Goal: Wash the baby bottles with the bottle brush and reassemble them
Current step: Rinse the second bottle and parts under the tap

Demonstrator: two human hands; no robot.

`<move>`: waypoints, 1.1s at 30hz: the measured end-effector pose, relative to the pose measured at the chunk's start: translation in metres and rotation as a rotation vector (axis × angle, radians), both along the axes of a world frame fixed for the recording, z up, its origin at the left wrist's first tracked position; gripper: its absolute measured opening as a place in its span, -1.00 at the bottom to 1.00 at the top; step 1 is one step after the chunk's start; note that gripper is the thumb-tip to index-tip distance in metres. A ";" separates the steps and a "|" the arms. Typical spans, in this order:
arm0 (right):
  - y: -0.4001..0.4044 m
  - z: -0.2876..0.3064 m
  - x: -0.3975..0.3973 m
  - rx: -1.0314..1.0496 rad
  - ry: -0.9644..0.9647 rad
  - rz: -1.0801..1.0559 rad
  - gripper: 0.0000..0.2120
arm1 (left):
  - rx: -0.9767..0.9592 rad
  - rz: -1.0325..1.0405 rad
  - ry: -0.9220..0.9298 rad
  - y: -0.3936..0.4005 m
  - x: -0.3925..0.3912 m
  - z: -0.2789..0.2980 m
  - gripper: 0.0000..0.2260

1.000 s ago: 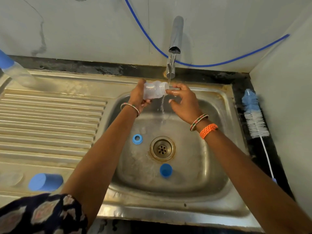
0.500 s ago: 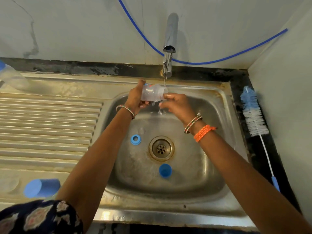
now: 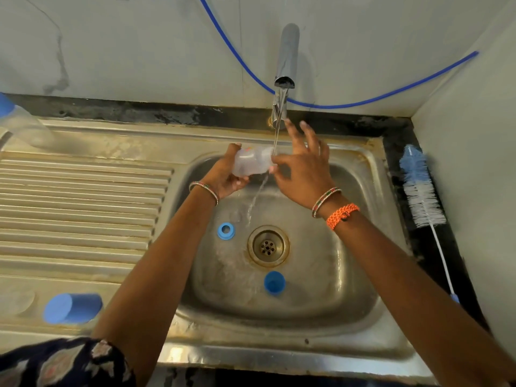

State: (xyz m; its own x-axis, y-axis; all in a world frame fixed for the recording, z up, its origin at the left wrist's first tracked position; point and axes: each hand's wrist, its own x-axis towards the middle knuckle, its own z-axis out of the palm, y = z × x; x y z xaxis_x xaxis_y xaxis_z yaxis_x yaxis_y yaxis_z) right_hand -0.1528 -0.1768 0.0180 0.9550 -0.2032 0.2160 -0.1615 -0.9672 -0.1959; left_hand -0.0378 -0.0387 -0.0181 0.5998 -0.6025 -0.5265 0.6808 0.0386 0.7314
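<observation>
Left hand [image 3: 227,175] gripped a clear baby bottle [image 3: 252,162] sideways under the running tap [image 3: 285,62] above the sink [image 3: 360,174], right hand [image 3: 303,170] fingers spread at its mouth, bottle brush [image 3: 421,191] lay on the right surface edge.

Person, head-cam view. Left wrist: thin beaded bangle [image 3: 203,191], red/green w/ metallic trim. Right wrist: matching bangle [image 3: 326,201] plus braided orange wristband [image 3: 342,215]. Lower left: dark sleeve [image 3: 64,361] w/ pale leaf-type print. Forearms bare.

Pale stained wall [image 3: 139,37], blue hose [image 3: 363,101] draped across, black counter edge [image 3: 167,113]
</observation>
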 end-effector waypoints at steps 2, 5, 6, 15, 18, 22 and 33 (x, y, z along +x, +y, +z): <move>0.009 0.002 0.004 0.528 0.061 -0.152 -0.69 | -0.101 0.010 -0.066 -0.006 -0.009 -0.005 -0.66; 0.010 0.014 0.018 1.178 0.041 -0.457 -0.61 | -0.318 -0.017 -0.159 -0.006 -0.024 -0.015 -0.80; 0.009 0.013 0.022 1.288 0.063 -0.508 -0.63 | -0.362 -0.013 -0.167 -0.005 -0.029 -0.016 -0.83; 0.024 -0.014 0.035 0.943 -0.171 -0.190 -0.77 | -0.226 0.076 0.158 0.004 -0.038 -0.020 -0.68; 0.018 -0.020 0.030 1.179 -0.262 -0.365 -0.79 | -0.269 0.147 0.124 0.002 -0.042 -0.010 -0.76; 0.010 -0.020 0.029 1.343 -0.209 -0.496 -0.73 | -0.031 0.125 -0.388 -0.004 -0.054 0.002 -0.83; 0.024 -0.012 0.040 1.530 -0.384 -0.398 -0.55 | 0.255 0.204 -0.312 -0.047 -0.053 0.030 -0.74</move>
State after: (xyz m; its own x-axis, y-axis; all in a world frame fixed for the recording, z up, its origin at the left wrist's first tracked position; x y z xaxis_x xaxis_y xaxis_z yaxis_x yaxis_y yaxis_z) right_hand -0.1126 -0.1526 0.0059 0.7333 -0.6472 -0.2083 -0.0569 0.2469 -0.9674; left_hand -0.0909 -0.0855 0.0118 0.8463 -0.3298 -0.4183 0.4236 -0.0593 0.9039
